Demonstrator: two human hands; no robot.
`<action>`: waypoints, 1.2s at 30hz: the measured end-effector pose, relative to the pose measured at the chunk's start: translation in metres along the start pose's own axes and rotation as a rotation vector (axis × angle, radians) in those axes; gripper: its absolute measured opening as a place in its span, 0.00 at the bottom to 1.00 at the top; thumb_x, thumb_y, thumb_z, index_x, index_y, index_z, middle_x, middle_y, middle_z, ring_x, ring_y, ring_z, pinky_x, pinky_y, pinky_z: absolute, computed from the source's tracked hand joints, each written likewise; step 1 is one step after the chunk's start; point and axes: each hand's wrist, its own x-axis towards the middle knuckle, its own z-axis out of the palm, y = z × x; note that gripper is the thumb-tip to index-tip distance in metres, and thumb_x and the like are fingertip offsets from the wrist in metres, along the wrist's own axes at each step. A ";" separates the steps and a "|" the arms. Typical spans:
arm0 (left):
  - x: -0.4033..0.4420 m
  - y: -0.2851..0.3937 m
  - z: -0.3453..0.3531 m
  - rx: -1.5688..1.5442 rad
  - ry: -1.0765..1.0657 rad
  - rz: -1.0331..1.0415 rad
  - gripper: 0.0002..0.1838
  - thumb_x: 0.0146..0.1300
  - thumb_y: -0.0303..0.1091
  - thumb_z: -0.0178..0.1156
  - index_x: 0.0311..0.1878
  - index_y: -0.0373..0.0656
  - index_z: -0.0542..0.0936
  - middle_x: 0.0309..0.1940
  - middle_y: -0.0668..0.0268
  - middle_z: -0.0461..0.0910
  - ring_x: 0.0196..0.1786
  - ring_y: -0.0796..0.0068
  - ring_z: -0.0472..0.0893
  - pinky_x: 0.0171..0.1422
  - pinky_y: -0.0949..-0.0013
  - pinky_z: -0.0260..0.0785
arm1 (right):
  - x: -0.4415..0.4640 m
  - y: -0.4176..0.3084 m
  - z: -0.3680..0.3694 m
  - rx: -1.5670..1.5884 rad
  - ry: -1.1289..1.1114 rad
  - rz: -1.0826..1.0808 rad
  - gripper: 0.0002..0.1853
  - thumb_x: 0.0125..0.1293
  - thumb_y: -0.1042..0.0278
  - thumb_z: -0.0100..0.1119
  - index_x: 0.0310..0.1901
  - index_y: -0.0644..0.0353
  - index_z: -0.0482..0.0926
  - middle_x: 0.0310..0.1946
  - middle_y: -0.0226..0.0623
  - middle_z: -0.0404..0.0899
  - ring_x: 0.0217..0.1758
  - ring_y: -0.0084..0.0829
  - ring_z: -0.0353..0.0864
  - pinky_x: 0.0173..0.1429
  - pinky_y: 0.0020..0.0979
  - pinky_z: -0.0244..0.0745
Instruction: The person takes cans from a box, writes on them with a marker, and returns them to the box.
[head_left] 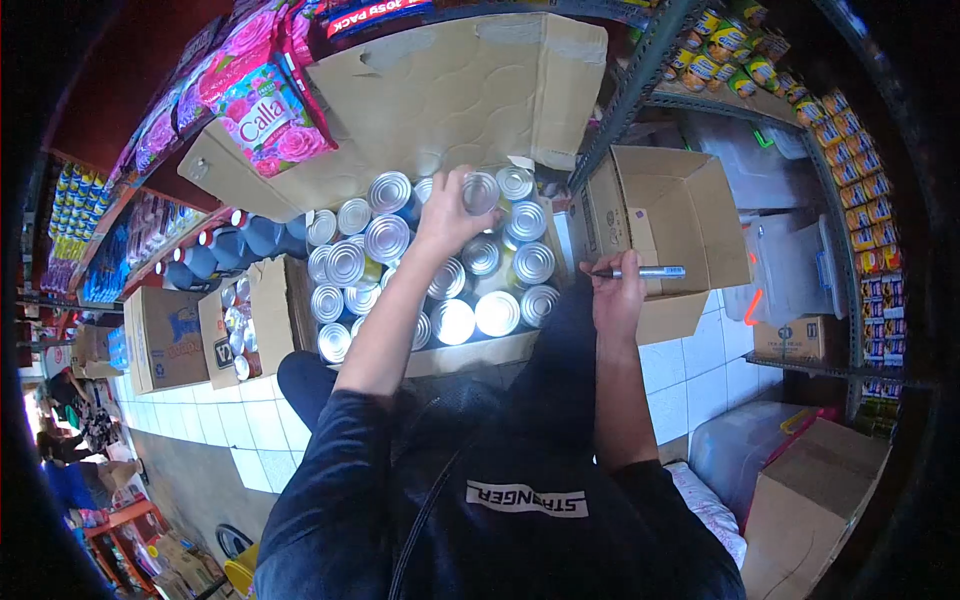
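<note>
In the head view, a tin can [481,192] is held by its side in the left hand [450,212], fingers partly curled round it, over the far part of the can carton [480,355]. A marker pen [660,272] is pinched in the right hand [620,290], just right of the carton. Neighbouring cans [386,238] could be knocked if the smooth wall slipped through the fingers. Room is left above the carton; its right side is hemmed by an open box [700,200] and steel upright [640,90], its far edge by a cardboard panel [450,90].
</note>
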 end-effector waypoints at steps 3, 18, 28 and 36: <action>-0.024 0.011 -0.007 -0.575 -0.150 -0.104 0.33 0.45 0.41 0.72 0.54 0.38 0.71 0.51 0.57 0.74 0.52 0.67 0.75 0.56 0.67 0.68 | -0.001 0.000 -0.001 0.063 0.092 0.000 0.14 0.70 0.56 0.48 0.33 0.58 0.68 0.24 0.34 0.71 0.24 0.26 0.70 0.40 0.37 0.75; -0.096 0.080 0.067 -1.175 -0.447 -0.510 0.27 0.57 0.27 0.59 0.60 0.41 0.62 0.43 0.62 0.75 0.42 0.77 0.77 0.40 0.75 0.72 | -0.043 -0.041 0.004 0.010 0.042 -0.176 0.11 0.70 0.57 0.48 0.35 0.54 0.68 0.29 0.29 0.73 0.33 0.25 0.76 0.44 0.39 0.79; -0.090 0.080 0.051 -0.901 -0.729 -0.495 0.30 0.56 0.48 0.62 0.56 0.40 0.66 0.41 0.66 0.75 0.37 0.84 0.74 0.39 0.83 0.63 | -0.016 -0.023 0.038 0.034 0.052 -0.132 0.13 0.68 0.59 0.51 0.30 0.57 0.64 0.20 0.32 0.68 0.19 0.21 0.66 0.32 0.27 0.74; -0.090 0.072 0.068 -0.844 -0.663 -0.347 0.37 0.58 0.47 0.61 0.65 0.43 0.57 0.49 0.65 0.72 0.50 0.78 0.72 0.51 0.78 0.65 | -0.016 -0.018 0.020 -0.010 0.350 -0.194 0.13 0.67 0.62 0.53 0.27 0.56 0.64 0.18 0.34 0.69 0.19 0.22 0.68 0.31 0.27 0.70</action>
